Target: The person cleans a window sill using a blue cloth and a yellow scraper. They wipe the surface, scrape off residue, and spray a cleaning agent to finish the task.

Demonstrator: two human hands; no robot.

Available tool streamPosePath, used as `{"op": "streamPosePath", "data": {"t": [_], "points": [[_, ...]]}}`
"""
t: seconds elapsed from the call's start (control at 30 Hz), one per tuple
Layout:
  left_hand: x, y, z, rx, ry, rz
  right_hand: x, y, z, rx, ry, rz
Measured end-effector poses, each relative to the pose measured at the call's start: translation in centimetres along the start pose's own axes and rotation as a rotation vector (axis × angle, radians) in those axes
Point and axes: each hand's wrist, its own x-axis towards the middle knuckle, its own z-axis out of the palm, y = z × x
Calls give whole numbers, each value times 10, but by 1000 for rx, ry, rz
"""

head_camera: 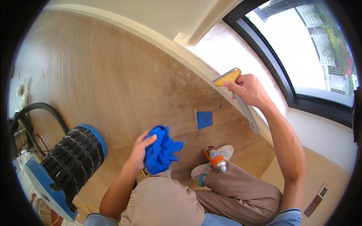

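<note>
My right hand grips a scraper close to its yellow head. The scraper's grey handle trails down below the hand, and its flat blade edge faces the upper left, over the moulded edge of the white window sill. A crumpled blue cloth is bunched in my left hand, just above my knee. An orange spray can with a bare nozzle leans between my shoe and my lower leg, its nozzle pointing towards me. Its label bears writing.
A black ribbed cylinder with blue ends and a dark hose stands at left. Blue tape marks the wood floor. A dark-framed window is at upper right, a wall switch plate at lower right. Yellow cord lies at lower left.
</note>
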Motion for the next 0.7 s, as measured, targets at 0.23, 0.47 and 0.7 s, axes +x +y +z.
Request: {"op": "streamPosePath", "data": {"t": [0.23,0.47,0.7], "points": [[-15,-50,-32,-177,98,-153,15,-24,6,38,19,-18],[4,-68,-71,16,267,35,23,-31,6,41,34,-23],[20,-76,-89,352,344,161,39,-64,19,36,81,-76]]}}
